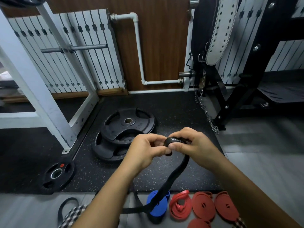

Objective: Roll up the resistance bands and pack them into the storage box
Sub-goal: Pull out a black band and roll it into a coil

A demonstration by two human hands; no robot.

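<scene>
black resistance band (171, 176) is mid-roll here. the started coil (175, 141) is held up in the air between both hands, above the rubber mat (102, 175). the loose tail drops from it to the floor, crossing over the blue band (162, 207) near the bottom edge. holding it up like that makes sense imo: the hanging weight pulls the tail straight, so it should feed into the coil flat instead of twisted.

grips: left hand (146, 149) has its fingers curled in, thumb and fingertips pinching the left side of the coil. right hand (195, 145) wraps over the top and far side with the thumb at the front, so it's closed round the coil too. both narrow, both holding the band. wrists bend in toward each other, and the forearms come up from the lower corners in a v.

the red bands (204, 206) lie coiled in a row on the floor to the right of the blue one, close together. my guess is they're parked there so everything goes in at once. the storage box isn't in view, so can't say where it is. another black loop (70, 199) lies at lower left and looks unrolled. weight plates (128, 125) are stacked on the mat behind the hands, not in the way.
</scene>
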